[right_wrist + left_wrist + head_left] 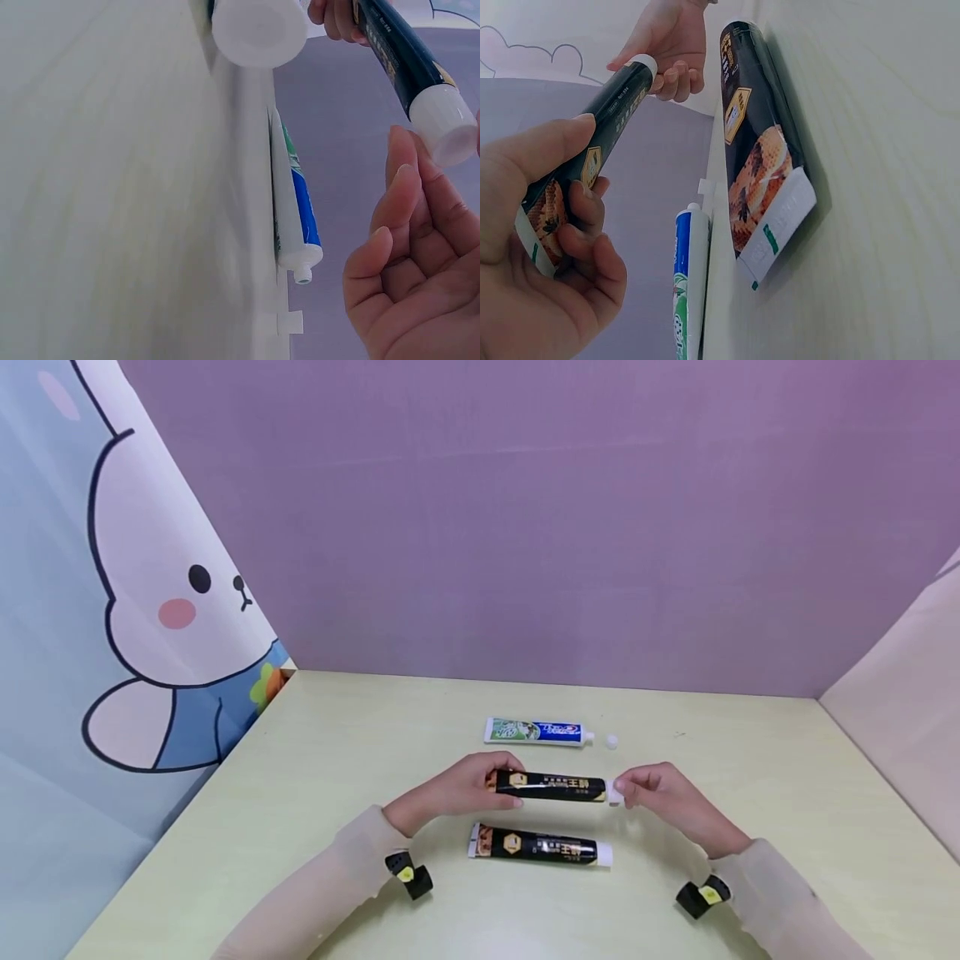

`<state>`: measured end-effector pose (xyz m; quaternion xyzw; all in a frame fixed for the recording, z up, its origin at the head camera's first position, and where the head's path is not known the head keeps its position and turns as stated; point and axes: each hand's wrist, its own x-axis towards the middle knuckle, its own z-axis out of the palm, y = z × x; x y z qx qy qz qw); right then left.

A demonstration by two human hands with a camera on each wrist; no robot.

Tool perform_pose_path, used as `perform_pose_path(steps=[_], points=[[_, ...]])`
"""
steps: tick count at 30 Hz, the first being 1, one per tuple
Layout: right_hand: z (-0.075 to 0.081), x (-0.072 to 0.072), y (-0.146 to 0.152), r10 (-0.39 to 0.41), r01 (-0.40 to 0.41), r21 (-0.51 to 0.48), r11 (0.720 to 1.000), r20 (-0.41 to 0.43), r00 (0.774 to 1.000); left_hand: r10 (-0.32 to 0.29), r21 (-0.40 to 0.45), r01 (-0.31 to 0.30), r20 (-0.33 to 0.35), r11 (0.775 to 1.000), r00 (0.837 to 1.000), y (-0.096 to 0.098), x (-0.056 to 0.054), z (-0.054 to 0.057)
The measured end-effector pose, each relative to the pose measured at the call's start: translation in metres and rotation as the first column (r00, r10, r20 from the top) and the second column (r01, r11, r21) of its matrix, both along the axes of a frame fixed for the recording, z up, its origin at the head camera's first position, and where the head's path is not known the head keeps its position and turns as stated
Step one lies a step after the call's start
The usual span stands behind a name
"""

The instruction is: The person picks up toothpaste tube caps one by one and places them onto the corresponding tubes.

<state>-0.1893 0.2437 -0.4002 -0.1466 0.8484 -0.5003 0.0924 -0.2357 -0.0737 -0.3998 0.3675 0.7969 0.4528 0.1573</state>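
My left hand (pixel 467 787) grips a black toothpaste tube (pixel 555 786) by its flat crimped end, thumb on one side and curled fingers on the other, above the table. At the tube's other end, my right hand (pixel 667 795) has its thumb and index finger at the white cap (pixel 442 124), pinching it. The cap sits on the tube. A second black tube (pixel 536 846) of the same print lies nearer the person, its white cap (pixel 604 854) on. Farther back lies a blue and green toothpaste tube (pixel 536 732) with its nozzle bare.
A small white cap (pixel 612 742) lies on the table just right of the blue and green tube's nozzle. The pale table (pixel 375 727) ends at a purple wall panel (pixel 525 527) behind. A rabbit-print cloth (pixel 165 610) hangs at the left.
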Motion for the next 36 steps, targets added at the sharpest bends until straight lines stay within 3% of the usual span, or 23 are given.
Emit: perform_pose_path(steps=[18,28,36], points=[[-0.002,-0.001,0.001,0.021,-0.021,-0.016,1.0,-0.01,1.0,0.007,0.001,-0.007,0.013,1.0,1.0,-0.002,0.004,0.005],[0.001,0.0,0.01,0.111,-0.129,-0.079,0.989,-0.197,0.974,0.008,0.013,-0.009,0.014,1.0,1.0,-0.004,0.004,0.006],[-0.006,-0.003,0.004,0.129,-0.165,-0.073,0.984,-0.353,0.927,0.007,0.04,-0.009,0.05,0.999,0.999,-0.004,0.003,0.005]])
